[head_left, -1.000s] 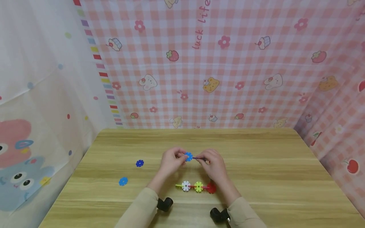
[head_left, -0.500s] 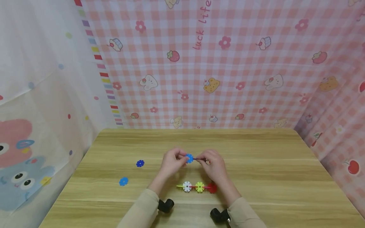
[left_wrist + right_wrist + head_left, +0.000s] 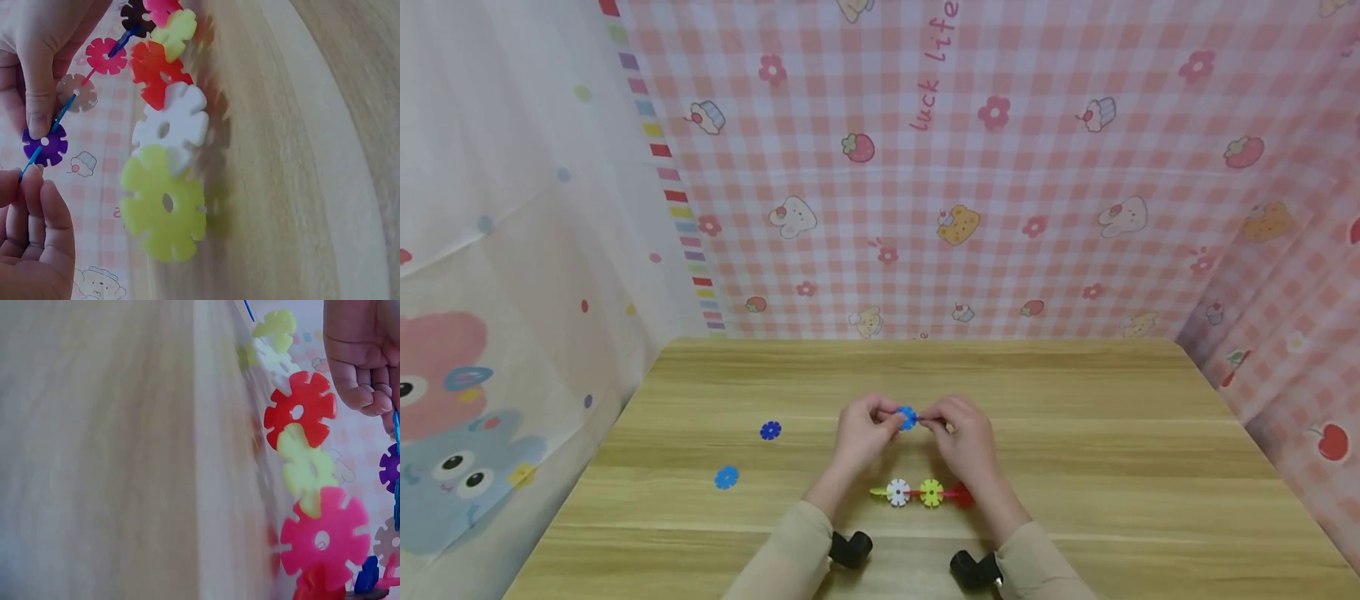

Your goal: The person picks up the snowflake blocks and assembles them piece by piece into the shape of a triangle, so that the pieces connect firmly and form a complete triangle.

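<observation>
My left hand (image 3: 863, 432) pinches a light blue notched snowflake disc (image 3: 907, 418) above the table. Facing it, my right hand (image 3: 961, 433) pinches a purple snowflake disc (image 3: 53, 153), thumb on its face. Seen edge-on in the left wrist view, the light blue disc meets the purple one's rim; how deep it sits I cannot tell. From the purple disc a joined chain runs through a tan disc (image 3: 78, 100) and a pink disc (image 3: 99, 60) to dark ones. A row with white (image 3: 898, 492), yellow (image 3: 932, 492) and red discs lies nearer me, partly behind my right wrist.
Two loose discs lie on the left of the wooden table (image 3: 1112, 467): a dark blue disc (image 3: 771, 431) and a light blue disc (image 3: 726, 477). A pink checked curtain (image 3: 925, 167) hangs behind the table. Black wrist devices sit at both cuffs.
My left hand has moved right with the light blue disc, closing the gap to my right hand's fingers. The row of discs on the table has shifted slightly right.
</observation>
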Tool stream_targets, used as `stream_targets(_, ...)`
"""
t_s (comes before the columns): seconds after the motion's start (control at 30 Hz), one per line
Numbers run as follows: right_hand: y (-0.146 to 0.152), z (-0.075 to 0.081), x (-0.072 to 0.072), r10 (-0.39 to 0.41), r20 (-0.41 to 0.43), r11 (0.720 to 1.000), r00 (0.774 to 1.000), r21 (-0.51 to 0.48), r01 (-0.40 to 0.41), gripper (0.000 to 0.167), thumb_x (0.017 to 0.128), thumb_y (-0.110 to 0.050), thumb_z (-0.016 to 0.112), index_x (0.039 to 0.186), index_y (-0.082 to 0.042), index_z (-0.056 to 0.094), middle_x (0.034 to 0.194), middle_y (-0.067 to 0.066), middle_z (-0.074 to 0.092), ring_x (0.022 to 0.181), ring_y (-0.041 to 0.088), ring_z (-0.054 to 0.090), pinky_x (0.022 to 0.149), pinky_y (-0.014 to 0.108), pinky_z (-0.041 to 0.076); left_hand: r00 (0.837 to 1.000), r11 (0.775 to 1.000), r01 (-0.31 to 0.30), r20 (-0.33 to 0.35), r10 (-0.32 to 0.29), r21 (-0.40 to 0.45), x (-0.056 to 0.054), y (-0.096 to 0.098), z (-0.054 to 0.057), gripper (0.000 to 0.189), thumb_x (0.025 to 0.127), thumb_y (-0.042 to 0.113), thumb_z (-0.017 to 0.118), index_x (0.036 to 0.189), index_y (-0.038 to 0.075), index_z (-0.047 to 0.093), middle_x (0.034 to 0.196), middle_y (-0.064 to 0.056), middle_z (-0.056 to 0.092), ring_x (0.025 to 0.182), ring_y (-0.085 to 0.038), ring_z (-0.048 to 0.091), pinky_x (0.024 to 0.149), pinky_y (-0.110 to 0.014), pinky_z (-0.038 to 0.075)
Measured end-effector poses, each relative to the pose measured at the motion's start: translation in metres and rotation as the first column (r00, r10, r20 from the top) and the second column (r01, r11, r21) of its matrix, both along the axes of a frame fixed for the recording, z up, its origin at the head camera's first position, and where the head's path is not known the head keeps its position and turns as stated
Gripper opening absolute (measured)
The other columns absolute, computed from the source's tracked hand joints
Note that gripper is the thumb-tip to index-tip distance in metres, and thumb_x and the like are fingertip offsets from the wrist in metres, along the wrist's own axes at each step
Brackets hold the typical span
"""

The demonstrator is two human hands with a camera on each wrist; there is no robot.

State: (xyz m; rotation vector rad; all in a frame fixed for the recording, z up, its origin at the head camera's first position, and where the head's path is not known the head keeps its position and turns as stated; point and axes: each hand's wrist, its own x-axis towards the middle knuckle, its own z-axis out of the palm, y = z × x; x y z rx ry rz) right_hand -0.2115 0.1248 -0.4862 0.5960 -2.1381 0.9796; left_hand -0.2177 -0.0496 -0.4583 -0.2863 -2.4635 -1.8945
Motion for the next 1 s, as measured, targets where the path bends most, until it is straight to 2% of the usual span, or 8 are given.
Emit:
stream_targets(0.13,0.004,0.001,-0.001,0.019,-0.005,1.000,1.000,-0.001,-0.019,0.020,0.071,0.006,0.084,0.080,-0.008,0.073,0.077,-0.001,0.068,0.073,0.014,0.059,0.064,0.029,0.050,1.000,1.000,-0.005,0.023,0.004,0.030,0.000,0.003,0.000,0.007,0.087,-0.002,0.071,0.092,-0.006,0.069,0.072,-0.004,0.066,0.061,-0.013,0.063,0.062,-0.032,0.058)
stream_targets(0.23,0.006,0.002,-0.001,0.037,0.026,0.999,0.999,0.034,-0.038,0.021,0.073,0.001,0.086,0.088,-0.006,0.073,0.084,0.001,0.070,0.082,0.018,0.059,0.073,0.034,0.050,1.000,1.000,-0.004,0.022,0.004,0.009,0.000,0.003,0.000,0.008,0.087,-0.001,0.072,0.093,-0.005,0.069,0.075,-0.005,0.067,0.065,-0.015,0.064,0.065,-0.035,0.059)
stream_targets(0.4,0.008,0.003,-0.001,0.030,0.104,0.992,0.994,0.121,-0.043,0.042,0.072,-0.014,0.089,0.109,-0.006,0.070,0.105,0.006,0.070,0.104,0.025,0.058,0.092,0.044,0.048,1.000,0.999,-0.012,0.009,0.012,-0.043,-0.002,0.001,-0.004,0.010,0.087,0.003,0.073,0.095,-0.001,0.069,0.079,-0.006,0.070,0.071,-0.014,0.064,0.066,-0.028,0.055)
stream_targets(0.5,0.008,0.002,-0.003,0.028,0.154,0.988,0.988,0.146,-0.050,0.048,0.072,-0.019,0.090,0.114,-0.007,0.069,0.112,0.005,0.070,0.108,0.025,0.057,0.095,0.046,0.045,1.000,0.999,-0.025,0.000,0.025,-0.048,-0.003,0.000,-0.006,0.011,0.087,0.005,0.074,0.094,0.000,0.068,0.080,-0.006,0.071,0.072,-0.013,0.062,0.067,-0.029,0.053)
stream_targets(0.7,0.005,0.003,-0.006,0.003,0.203,0.981,0.979,0.191,-0.042,0.041,0.075,-0.025,0.088,0.112,-0.013,0.072,0.110,0.000,0.071,0.104,0.021,0.057,0.094,0.043,0.043,0.999,0.998,-0.036,-0.018,0.035,-0.047,-0.003,0.000,-0.008,0.011,0.086,0.006,0.075,0.093,0.001,0.067,0.080,-0.005,0.070,0.073,-0.013,0.062,0.069,-0.032,0.053)
stream_targets(0.83,0.003,0.005,-0.006,0.000,0.216,0.978,0.976,0.206,-0.046,0.035,0.078,-0.026,0.086,0.108,-0.013,0.073,0.106,-0.002,0.072,0.101,0.019,0.058,0.094,0.043,0.043,0.999,0.999,-0.023,-0.033,0.022,-0.035,-0.004,-0.002,-0.012,0.010,0.087,0.006,0.074,0.093,0.001,0.068,0.082,-0.005,0.071,0.076,-0.014,0.063,0.071,-0.031,0.053)
stream_targets(1.0,0.001,0.007,-0.005,-0.010,0.236,0.979,0.972,0.202,-0.039,0.033,0.079,-0.025,0.086,0.107,-0.013,0.074,0.104,-0.001,0.072,0.100,0.020,0.058,0.097,0.044,0.042,0.998,0.997,-0.010,-0.062,0.005,-0.075,-0.006,-0.021,-0.019,0.010,0.089,0.008,0.073,0.097,0.003,0.070,0.085,-0.005,0.071,0.079,-0.015,0.065,0.074,-0.030,0.054)
